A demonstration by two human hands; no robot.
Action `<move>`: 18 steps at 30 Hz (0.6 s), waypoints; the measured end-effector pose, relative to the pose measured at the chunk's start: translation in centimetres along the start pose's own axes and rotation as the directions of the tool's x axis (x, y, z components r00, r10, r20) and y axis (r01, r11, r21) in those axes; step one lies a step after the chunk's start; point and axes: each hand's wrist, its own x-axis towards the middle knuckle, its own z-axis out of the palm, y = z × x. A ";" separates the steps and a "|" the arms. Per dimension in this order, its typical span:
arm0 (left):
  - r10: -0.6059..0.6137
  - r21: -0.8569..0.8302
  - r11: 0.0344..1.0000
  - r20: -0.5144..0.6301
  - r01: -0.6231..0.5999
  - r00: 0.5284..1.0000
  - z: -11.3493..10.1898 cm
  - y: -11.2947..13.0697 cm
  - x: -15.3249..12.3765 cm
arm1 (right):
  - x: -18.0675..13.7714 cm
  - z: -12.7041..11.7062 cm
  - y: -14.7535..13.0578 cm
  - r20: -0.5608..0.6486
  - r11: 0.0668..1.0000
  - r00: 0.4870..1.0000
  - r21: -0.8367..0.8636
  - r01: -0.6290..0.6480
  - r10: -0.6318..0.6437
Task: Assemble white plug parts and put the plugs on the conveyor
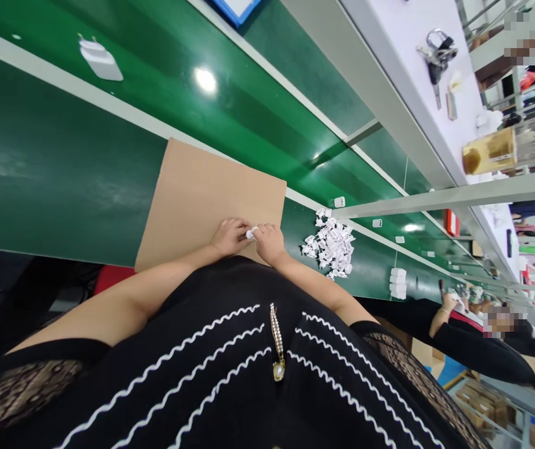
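Note:
Over the near edge of a brown cardboard sheet [211, 187], my left hand [230, 237] and my right hand [270, 242] meet. Between their fingertips is a small white plastic part [251, 233]; the fingers cover much of it, so its exact shape is hidden. Both hands are closed in a pinch on it. To the right of my right hand lies a loose heap of small white plastic parts [335, 246] on the green bench [295, 218].
A white plug charger [101, 60] lies on the green conveyor belt [164, 81] at upper left, and small white blocks [339, 202] lie farther along. White blocks [398, 284] are stacked beyond the heap. A metal post [436, 198] crosses at right. A co-worker's arm [440, 318] reaches in there.

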 end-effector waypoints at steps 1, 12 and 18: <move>0.003 0.003 1.000 0.000 -0.003 1.000 0.0 0.0 0.0 | 0.1 0.1 0.1 -0.007 1.000 1.000 0.012 0.000 0.000; -0.035 0.057 0.998 0.081 0.031 0.996 -0.9 -0.5 -0.4 | -0.5 4.3 0.3 -0.155 0.936 0.972 0.333 -0.117 0.177; -0.102 0.038 0.994 0.150 0.098 0.983 -0.8 -0.5 -1.2 | -3.3 8.1 1.1 -0.373 0.802 0.843 0.588 -0.108 0.387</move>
